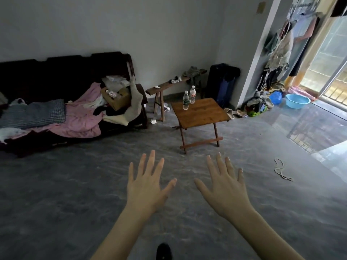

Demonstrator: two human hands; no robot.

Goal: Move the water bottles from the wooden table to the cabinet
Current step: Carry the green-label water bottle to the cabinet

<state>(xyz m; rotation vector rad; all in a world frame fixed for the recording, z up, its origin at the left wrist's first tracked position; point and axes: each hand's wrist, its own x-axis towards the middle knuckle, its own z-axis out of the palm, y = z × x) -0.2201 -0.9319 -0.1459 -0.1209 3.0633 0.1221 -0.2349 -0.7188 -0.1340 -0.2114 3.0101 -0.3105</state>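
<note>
Two clear plastic water bottles stand upright near the far edge of a small square brown wooden table (201, 114) with crossed folding legs. The nearer bottle (185, 100) carries a green label and a white cap; the farther bottle (192, 94), just beside it and slightly to the right, carries a red and white label. They stand close together, but whether they touch cannot be told from here. The table sits on a grey marbled floor (75, 194), well apart from the person.

Both of the person's bare hands are held out low in the foreground, backs up, above the floor. The left hand (147, 186) has its fingers straight and spread wide, holding nothing. The right hand (224, 186) is likewise flat with its fingers fanned out, and it also holds nothing. The two hands are apart, thumbs pointing toward each other.

Behind the table, a narrow dark wooden bench (165, 86) stands along the white wall with small items on it. To the left is a dark sofa (62, 64) heaped with a pink blanket (80, 117) and a cardboard box (117, 99). To the right, a light blue plastic basin (297, 100) rests on the floor near an open balcony door, with clothes hanging above it. A pale cord (280, 169) lies on the floor to the right of the hands.
</note>
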